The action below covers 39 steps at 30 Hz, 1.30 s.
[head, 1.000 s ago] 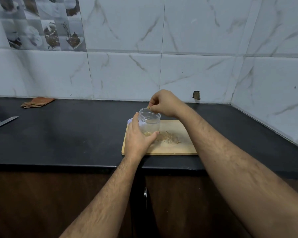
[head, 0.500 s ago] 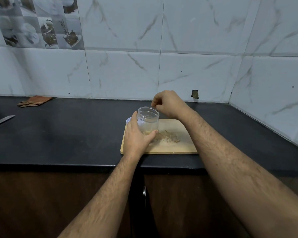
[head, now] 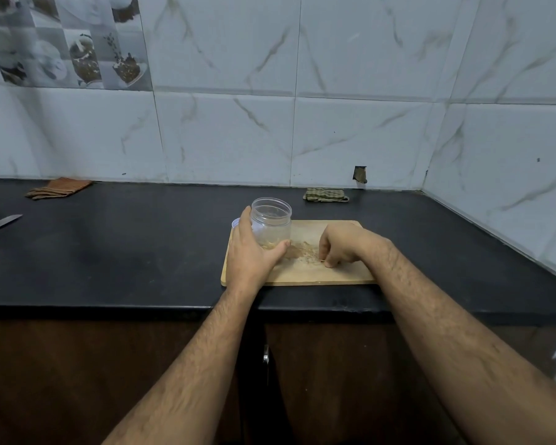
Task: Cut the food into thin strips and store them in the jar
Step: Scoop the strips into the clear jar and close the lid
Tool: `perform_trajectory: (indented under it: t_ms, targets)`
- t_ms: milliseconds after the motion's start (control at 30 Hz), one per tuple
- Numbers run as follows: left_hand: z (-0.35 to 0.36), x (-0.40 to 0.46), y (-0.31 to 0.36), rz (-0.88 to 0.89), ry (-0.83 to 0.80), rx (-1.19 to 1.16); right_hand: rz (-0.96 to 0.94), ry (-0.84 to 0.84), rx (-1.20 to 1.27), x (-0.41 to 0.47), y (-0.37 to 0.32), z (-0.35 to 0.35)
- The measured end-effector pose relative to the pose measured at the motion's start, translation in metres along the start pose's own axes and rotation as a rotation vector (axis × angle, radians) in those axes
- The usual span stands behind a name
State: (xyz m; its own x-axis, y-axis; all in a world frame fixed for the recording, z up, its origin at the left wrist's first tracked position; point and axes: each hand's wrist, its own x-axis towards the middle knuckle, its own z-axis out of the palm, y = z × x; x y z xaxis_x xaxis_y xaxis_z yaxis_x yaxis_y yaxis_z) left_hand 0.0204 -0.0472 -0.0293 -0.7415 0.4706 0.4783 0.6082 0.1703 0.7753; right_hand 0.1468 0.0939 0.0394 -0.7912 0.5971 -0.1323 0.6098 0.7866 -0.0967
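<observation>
Steel knife blade [head: 1,223] far L on black counter [head: 126,252]. My L hand [head: 252,255] wraps the clear plastic jar [head: 272,221], upright on the light wooden cutting board [head: 334,274], few strips inside. Pale thin food strips [head: 304,253] lie btwn hands on board. R hand [head: 344,245] curled, fingertips pinching at strips.

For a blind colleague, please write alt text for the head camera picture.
On a wooden cutting board, a left hand grips an open clear jar while the right hand pinches food strips. The board lies on a black counter below white tiles.
</observation>
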Motion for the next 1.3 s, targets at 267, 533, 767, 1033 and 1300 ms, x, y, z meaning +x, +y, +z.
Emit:
perform_trajectory:
  t_ms: [267,533,767,1033,1300]
  targets:
    - [0.0,0.0,0.0,-0.01,-0.002,-0.015,-0.011,0.012,0.018,0.002,0.0,0.002]
    - [0.0,0.001,0.001,-0.006,-0.006,-0.017,-0.265,0.52,0.432,-0.002,-0.031,-0.04]
    - [-0.001,0.0,0.0,-0.007,-0.017,-0.026,-0.3,0.551,0.354,0.011,-0.055,-0.042]
    - [-0.002,0.001,-0.001,-0.017,-0.028,-0.071,-0.28,0.57,0.252,0.011,-0.06,-0.045]
    - [-0.026,0.017,-0.01,-0.13,0.051,-0.227,-0.202,0.602,0.459,0.026,-0.042,-0.027]
